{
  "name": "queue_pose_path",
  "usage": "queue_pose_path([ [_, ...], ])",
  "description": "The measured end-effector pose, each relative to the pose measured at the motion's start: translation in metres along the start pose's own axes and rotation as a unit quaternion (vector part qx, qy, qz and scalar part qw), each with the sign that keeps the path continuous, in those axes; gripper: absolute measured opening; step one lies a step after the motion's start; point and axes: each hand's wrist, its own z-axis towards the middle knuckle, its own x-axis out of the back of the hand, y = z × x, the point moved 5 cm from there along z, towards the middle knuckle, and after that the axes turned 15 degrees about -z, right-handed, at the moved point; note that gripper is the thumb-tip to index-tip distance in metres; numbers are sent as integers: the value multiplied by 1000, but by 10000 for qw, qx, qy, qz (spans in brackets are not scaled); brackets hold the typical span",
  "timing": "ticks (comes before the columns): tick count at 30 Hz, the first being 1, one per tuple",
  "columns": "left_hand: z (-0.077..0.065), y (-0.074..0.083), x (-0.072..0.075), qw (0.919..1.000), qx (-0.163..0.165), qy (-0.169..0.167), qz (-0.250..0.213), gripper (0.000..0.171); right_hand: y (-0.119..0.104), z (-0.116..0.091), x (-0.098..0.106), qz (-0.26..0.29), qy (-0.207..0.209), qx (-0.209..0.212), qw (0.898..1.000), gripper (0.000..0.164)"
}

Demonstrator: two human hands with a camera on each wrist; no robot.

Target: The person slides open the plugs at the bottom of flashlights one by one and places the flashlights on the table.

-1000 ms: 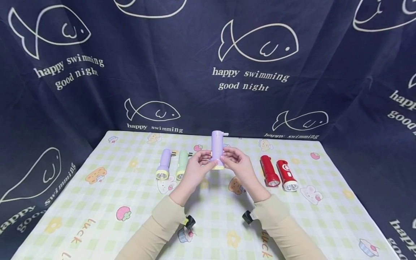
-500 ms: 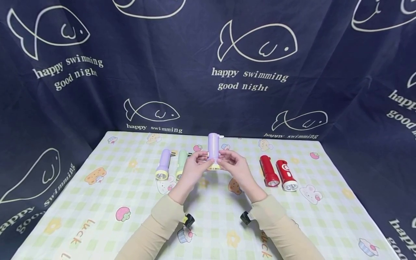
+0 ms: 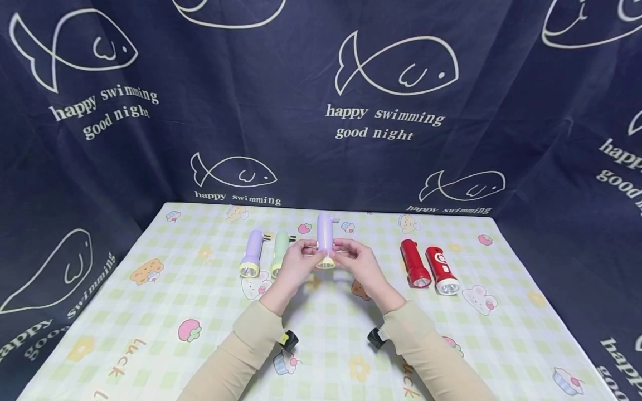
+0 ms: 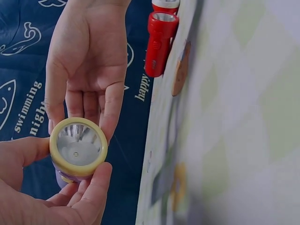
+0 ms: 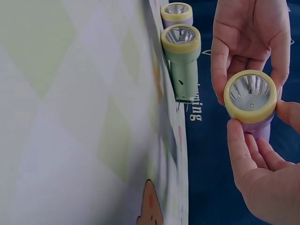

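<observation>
Both hands hold a purple flashlight (image 3: 325, 229) with a yellow rim around its lens, its lens end towards the person. My left hand (image 3: 295, 266) grips its left side near the head, thumb and fingers bent around it. From the other side my right hand (image 3: 362, 267) pinches the same end. The left wrist view shows the round reflector (image 4: 77, 144) between the fingers of both hands. Metal prongs (image 3: 336, 220) stick out to the right at the far end. Left of the hands lie a green flashlight (image 3: 281, 248) and another purple flashlight (image 3: 253, 248).
Two red flashlights lie side by side on the right: a plain one (image 3: 415, 264) and one with a white rim and white print (image 3: 442, 270). A checked cloth (image 3: 165, 301) covers the table. Behind it hangs a dark blue curtain (image 3: 301, 83) with fish drawings.
Both hands have lowered the purple flashlight and shifted it slightly left. Its far end has tipped down, and more of its lens now shows. The other flashlights lie where they were.
</observation>
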Motion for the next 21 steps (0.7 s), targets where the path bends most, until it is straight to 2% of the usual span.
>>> queue_pose_path([
  [7, 1, -4, 2, 9994, -2, -25, 336, 41, 4, 2, -6, -96, -132, -97, 9998, 41],
  [15, 3, -9, 5, 9968, 162, 45, 778, 42, 10, 5, -13, -3, -378, -219, 9990, 46],
  [18, 5, -13, 7, 9930, 125, 63, 1174, 43, 11, 7, -16, -24, -430, -283, 9987, 45],
  [21, 6, -13, 8, 9858, -4, 77, 1676, 44, 12, 8, -18, -73, -426, -358, 9984, 42],
])
